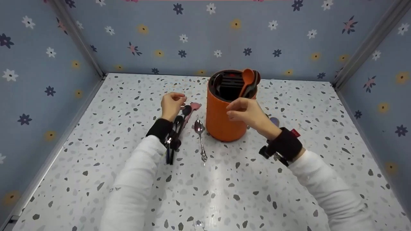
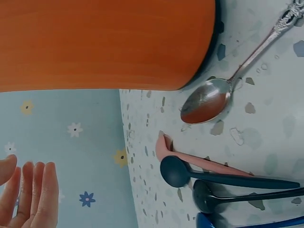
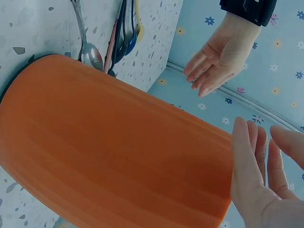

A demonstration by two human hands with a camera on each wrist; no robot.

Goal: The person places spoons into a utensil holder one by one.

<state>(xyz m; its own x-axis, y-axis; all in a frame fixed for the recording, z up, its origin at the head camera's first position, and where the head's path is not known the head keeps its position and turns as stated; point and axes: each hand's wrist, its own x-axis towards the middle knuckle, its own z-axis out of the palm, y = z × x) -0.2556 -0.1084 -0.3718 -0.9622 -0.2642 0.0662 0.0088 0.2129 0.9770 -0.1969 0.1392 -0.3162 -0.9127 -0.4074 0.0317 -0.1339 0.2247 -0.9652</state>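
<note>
An orange utensil holder with a black slotted insert stands upright on the table. An orange spoon and several dark utensils lean out of its top. My right hand is just in front of the holder's right side, fingers loosely bent around nothing. To the left, my left hand hovers above several lying utensils, also without anything in it. Beneath it are a dark spoon, a pink utensil and a blue utensil. A silver spoon with an ornate handle lies between that group and the holder.
The speckled table is bordered by flower-patterned panels at the back and sides. A small purplish round thing lies right of the holder, partly behind my right wrist. In the right wrist view a yellow utensil lies beside the blue one.
</note>
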